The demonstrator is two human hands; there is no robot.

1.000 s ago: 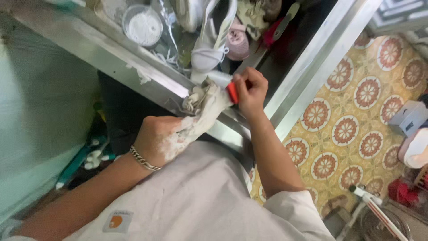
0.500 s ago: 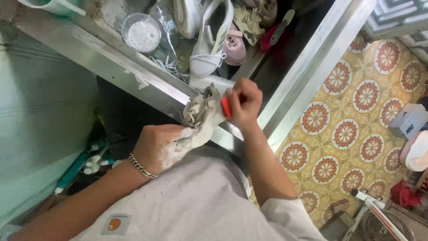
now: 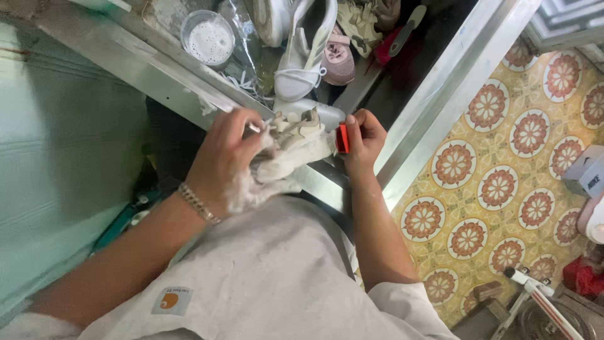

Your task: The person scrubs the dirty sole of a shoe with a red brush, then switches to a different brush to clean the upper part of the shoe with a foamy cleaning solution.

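Observation:
My left hand [image 3: 229, 160], wet with white foam and wearing a chain bracelet, grips a soapy white shoe [image 3: 296, 148] over the metal edge of a sink [image 3: 157, 75]. My right hand [image 3: 362, 141] holds a small red brush [image 3: 342, 138] against the shoe's right end. The shoe's straps and upper point up, away from me. My grey shirt fills the lower part of the view.
In the sink lie a white sandal [image 3: 308, 56], a pink shoe [image 3: 340, 60], other shoes and a red-handled brush [image 3: 396, 41]. A round tub of white powder [image 3: 207, 38] stands at the back left. Patterned floor tiles [image 3: 503, 189] lie to the right, with a white box [image 3: 585, 173].
My left hand has risen and turned the shoe higher against the sink edge. The right hand with the red brush has stayed at the shoe's right end, shifting slightly.

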